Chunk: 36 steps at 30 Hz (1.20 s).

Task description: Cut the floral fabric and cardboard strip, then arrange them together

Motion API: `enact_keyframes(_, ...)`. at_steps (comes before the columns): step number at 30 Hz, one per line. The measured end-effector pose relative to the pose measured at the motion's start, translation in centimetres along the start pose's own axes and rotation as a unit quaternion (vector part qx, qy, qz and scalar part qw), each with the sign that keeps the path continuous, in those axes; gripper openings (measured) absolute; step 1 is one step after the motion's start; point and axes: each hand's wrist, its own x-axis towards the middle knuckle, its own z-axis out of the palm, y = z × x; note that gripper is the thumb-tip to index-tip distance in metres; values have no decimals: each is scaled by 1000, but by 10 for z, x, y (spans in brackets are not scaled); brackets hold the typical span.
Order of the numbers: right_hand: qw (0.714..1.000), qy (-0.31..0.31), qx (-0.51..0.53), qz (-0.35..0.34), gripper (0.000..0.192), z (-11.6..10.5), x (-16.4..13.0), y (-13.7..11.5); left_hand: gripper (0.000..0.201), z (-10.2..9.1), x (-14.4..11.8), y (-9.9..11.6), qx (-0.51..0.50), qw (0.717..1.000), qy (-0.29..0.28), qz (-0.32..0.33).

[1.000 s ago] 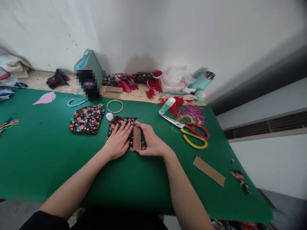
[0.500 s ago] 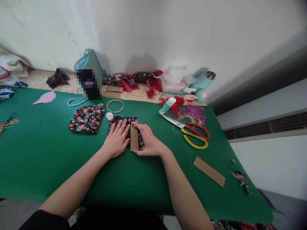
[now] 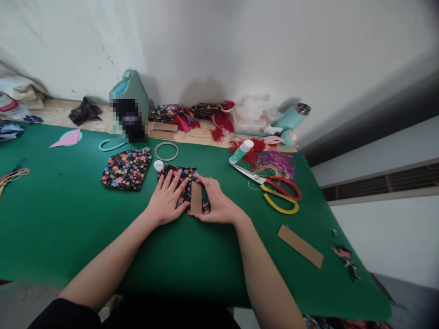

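A piece of dark floral fabric (image 3: 187,172) lies in front of me on the green table mat. My left hand (image 3: 166,198) rests flat on its left part, fingers spread. On the fabric's right part is a narrow brown cardboard strip (image 3: 196,198), set lengthwise away from me. My right hand (image 3: 219,203) holds this strip by its two ends, fingertips at the far end and thumb at the near one. A small white cap (image 3: 158,165) sits by the fabric's far left corner. Left of it lies another floral fabric piece (image 3: 126,170).
Scissors (image 3: 270,187) with red and yellow handles lie to the right, a glue stick (image 3: 241,152) by their tip. A second cardboard strip (image 3: 300,246) is nearer the right edge. A ring (image 3: 166,158), red and purple threads (image 3: 276,163) and a bottle (image 3: 293,116) are farther back.
The cardboard strip has shifted slightly right on the fabric with my right hand. My left hand stays on the fabric, its thumb a little lower. The view has moved slightly.
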Motion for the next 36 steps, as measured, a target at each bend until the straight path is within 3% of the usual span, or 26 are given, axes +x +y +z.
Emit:
enact_keyframes(17,1000,-8,2,-1,104,4,1,5,61,-2,0,-1,8,1000,-13,2)
enact_keyframes(24,999,3,37,0,90,-2,0,3,60,-3,1,0,8,1000,-18,0)
enact_keyframes(30,1000,-11,-9,-4,104,3,-1,7,60,-2,0,1,9,1000,-16,-2)
enact_keyframes(36,1000,-7,-20,-8,104,6,-1,7,60,-1,0,0,10,1000,-11,-2)
